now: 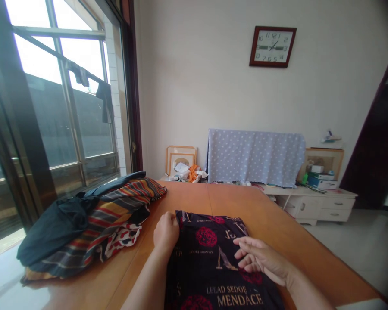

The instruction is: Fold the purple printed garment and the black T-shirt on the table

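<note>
A black garment with red rosettes and gold lettering lies folded flat on the wooden table in front of me; which kind of garment it is does not show. My left hand is closed at its far left corner, pinching the cloth edge. Over the right side of the garment is my right hand, palm turned inward, fingers loosely curled and apart, with nothing in it. Whether its fingertips touch the cloth I cannot tell.
Left of the garment sits a heap of clothes, dark green and striped. Behind the table are a cloth-draped object, a low white cabinet and framed pictures. A window stands at the left, and a clock hangs on the wall.
</note>
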Tool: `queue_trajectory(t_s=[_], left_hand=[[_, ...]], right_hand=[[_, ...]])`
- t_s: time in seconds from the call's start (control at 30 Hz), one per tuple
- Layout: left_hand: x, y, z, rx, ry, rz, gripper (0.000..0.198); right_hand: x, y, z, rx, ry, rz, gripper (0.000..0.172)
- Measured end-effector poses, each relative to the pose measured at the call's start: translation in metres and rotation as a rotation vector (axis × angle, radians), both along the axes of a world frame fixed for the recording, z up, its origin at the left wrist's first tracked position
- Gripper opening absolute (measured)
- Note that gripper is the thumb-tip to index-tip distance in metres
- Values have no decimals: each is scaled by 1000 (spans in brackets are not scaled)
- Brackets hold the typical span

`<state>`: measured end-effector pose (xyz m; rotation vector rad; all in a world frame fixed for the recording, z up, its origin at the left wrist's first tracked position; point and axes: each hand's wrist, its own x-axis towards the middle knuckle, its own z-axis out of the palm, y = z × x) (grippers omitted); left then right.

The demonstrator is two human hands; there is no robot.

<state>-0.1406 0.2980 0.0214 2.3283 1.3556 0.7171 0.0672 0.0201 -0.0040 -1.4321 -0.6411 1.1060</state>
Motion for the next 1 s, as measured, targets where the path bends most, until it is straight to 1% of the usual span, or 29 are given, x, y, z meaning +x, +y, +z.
queue_trajectory(t_s=[0.03, 0.1, 0.2, 0.3, 0.33, 0.4, 0.43, 0.47, 0.53, 0.6, 0.63, 0.67, 0.73, 0.8, 0.87, 0.93, 1.0], left_hand=[[-3, 7, 0, -46, -39, 47, 28], [-5, 14, 0, -133, -40, 83, 30], [-3, 13, -4, -185, 115, 18, 31], [2, 7, -6, -98, 259, -27, 17], [4, 5, -6, -45, 269, -16, 17], [9, -1, -3, 76, 233, 4, 23], [11, -5, -2, 132, 204, -14, 26], [13, -8, -2, 174, 179, -60, 28], [18, -14, -4, 208, 160, -224, 30], [23, -19, -9, 195, 165, -401, 33], [25, -21, -13, 178, 172, -457, 37], [26, -22, -17, 156, 183, -486, 44], [28, -22, -25, 107, 216, -490, 59], [29, -21, -30, 70, 254, -467, 70], [31, -19, -33, 59, 277, -454, 76], [32, -17, -34, 54, 291, -445, 80], [34, -16, -36, 50, 299, -442, 81]], right_hand=[[-1, 0, 0, -1, -8, -5, 51], [-4, 0, 1, 1, -18, -17, 51], [-6, 0, 0, 4, -31, -47, 51], [-7, 2, -2, -10, -72, -79, 52], [-7, 3, -3, -21, -106, -89, 52], [-9, 4, -2, -52, -204, -96, 53], [-11, 5, -1, -68, -264, -88, 53], [-14, 5, 2, -81, -327, -71, 52], [-19, 6, 11, -90, -439, -18, 51], [-22, 7, 24, -79, -520, 23, 48], [-22, 8, 30, -75, -548, 24, 46], [-19, 10, 36, -73, -571, 9, 44], [-8, 15, 44, -84, -610, -62, 40], [12, 24, 45, -93, -643, -150, 37], [36, 36, 38, -93, -669, -217, 32], [60, 49, 27, -110, -706, -295, 28], [80, 63, 15, -145, -822, -349, 25]])
